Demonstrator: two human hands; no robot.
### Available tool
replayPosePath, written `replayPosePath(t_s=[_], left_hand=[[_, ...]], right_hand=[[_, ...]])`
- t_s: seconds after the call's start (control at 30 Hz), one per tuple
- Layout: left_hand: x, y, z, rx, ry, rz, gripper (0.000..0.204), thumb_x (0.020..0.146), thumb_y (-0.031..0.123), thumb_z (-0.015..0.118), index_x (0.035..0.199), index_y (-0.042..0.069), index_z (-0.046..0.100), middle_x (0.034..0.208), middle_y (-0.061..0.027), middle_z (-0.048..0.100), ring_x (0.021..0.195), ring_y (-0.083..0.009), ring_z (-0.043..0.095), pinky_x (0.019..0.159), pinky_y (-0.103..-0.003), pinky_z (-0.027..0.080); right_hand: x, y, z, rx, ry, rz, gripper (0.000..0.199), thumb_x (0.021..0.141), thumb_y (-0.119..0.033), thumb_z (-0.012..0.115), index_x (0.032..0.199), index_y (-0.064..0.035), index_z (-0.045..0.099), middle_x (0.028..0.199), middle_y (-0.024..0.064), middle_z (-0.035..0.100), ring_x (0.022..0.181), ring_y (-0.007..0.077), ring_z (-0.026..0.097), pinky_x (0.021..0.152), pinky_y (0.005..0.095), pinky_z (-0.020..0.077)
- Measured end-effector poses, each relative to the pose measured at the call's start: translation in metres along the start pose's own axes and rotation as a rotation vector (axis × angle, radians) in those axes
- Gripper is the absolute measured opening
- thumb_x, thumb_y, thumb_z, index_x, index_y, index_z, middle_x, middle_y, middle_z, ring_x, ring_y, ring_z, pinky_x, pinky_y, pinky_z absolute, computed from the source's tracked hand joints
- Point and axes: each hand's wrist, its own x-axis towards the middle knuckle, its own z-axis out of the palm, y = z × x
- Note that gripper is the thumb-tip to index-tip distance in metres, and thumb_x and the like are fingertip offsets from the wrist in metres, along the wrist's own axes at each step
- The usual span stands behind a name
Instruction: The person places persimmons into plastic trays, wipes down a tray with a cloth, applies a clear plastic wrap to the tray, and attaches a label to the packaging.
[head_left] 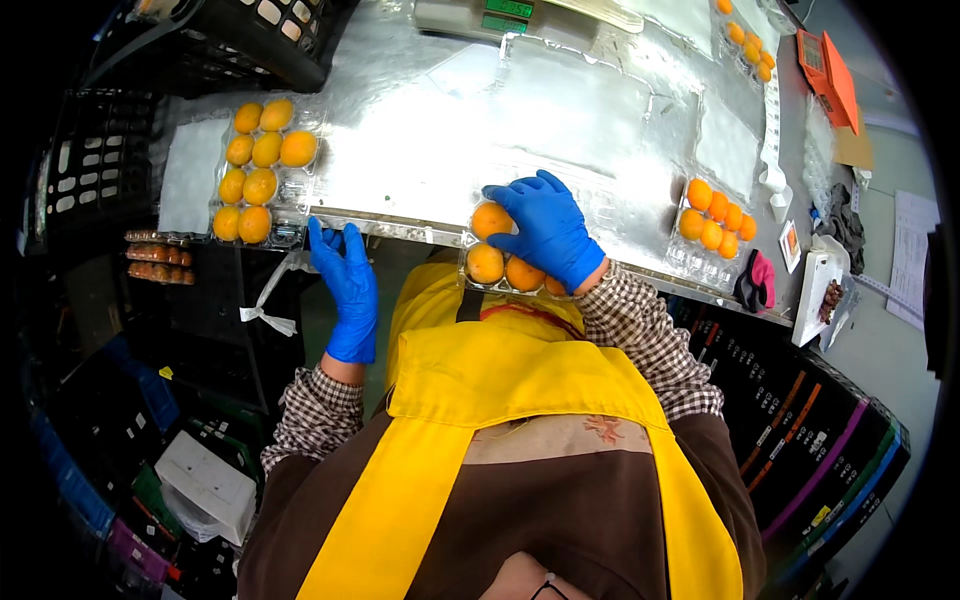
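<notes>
My right hand (pixel 553 232), in a blue glove, reaches over a clear plastic tray (pixel 470 268) at the table's front edge. Its thumb and forefinger close around a round orange fruit (pixel 491 219) in the tray. Just below sit other orange fruits (pixel 485 263), partly hidden by the hand. My left hand (pixel 346 285), gloved in blue too, is held off the table edge with fingers stretched and nothing in it. Nearest to it is a clear tray (pixel 290 205) on the left, with several orange fruits (pixel 259 186) in rows and a few bare hollows.
A smaller-fruit tray (pixel 711 215) lies to the right, beside a pink and black item (pixel 760 280). A scale (pixel 530 20) stands at the back. Black crates (pixel 250 40) crowd the left, and an orange device (pixel 828 75) sits far right. Stacked crates (pixel 790 420) stand below the table.
</notes>
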Motion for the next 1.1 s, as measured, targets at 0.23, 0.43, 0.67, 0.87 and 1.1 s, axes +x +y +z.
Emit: replayPosePath(t_s=[0.23, 0.43, 0.67, 0.87, 1.1], left_hand=[[0.004, -0.012, 0.001, 0.010, -0.034, -0.003, 0.057, 0.089, 0.020, 0.049, 0.133, -0.003, 0.022, 0.125, -0.0174, 0.035, 0.111, -0.0246, 0.037, 0.095, -0.034, 0.032], [0.014, -0.012, -0.006, -0.157, 0.013, -0.200, 0.058, 0.089, 0.030, 0.049, 0.134, 0.003, 0.025, 0.123, -0.0140, 0.038, 0.107, -0.0223, 0.041, 0.091, -0.035, 0.033], [0.037, -0.035, 0.000, 0.114, 0.055, -0.145, 0.056, 0.089, 0.033, 0.049, 0.128, -0.005, 0.035, 0.130, -0.0196, 0.038, 0.115, -0.0272, 0.042, 0.095, -0.035, 0.034], [0.054, -0.048, -0.005, 0.493, 0.097, 0.010, 0.053, 0.086, 0.038, 0.051, 0.114, -0.006, 0.051, 0.114, -0.0209, 0.054, 0.100, -0.0287, 0.053, 0.089, -0.035, 0.040], [0.063, -0.044, 0.000, 0.579, 0.142, -0.007, 0.052, 0.086, 0.038, 0.053, 0.114, -0.006, 0.051, 0.114, -0.0201, 0.054, 0.102, -0.0278, 0.053, 0.089, -0.035, 0.040]], right_hand=[[0.003, 0.010, 0.004, 0.202, 0.080, -0.077, 0.045, 0.062, -0.019, 0.067, 0.105, -0.0104, 0.056, 0.091, 0.0108, 0.055, 0.088, 0.0301, 0.053, 0.082, 0.0403, 0.0407], [-0.013, 0.045, -0.040, 0.683, 0.407, 0.157, 0.052, 0.062, -0.011, 0.075, 0.109, -0.0094, 0.051, 0.100, 0.0058, 0.053, 0.092, 0.0197, 0.055, 0.081, 0.0297, 0.0457], [-0.179, 0.181, -0.112, 0.843, 0.827, 0.672, 0.045, 0.066, -0.001, 0.072, 0.107, -0.0040, 0.052, 0.099, 0.0074, 0.058, 0.092, 0.0146, 0.057, 0.079, 0.0263, 0.0481], [-0.284, 0.242, -0.085, 0.662, 1.003, 0.990, 0.051, 0.062, -0.006, 0.077, 0.106, -0.0036, 0.052, 0.095, 0.0085, 0.056, 0.086, 0.0153, 0.056, 0.073, 0.0266, 0.0488], [-0.271, 0.266, -0.059, 0.642, 0.933, 0.893, 0.057, 0.059, -0.007, 0.079, 0.107, -0.0017, 0.048, 0.097, 0.0090, 0.055, 0.089, 0.0171, 0.055, 0.078, 0.0281, 0.0466]])
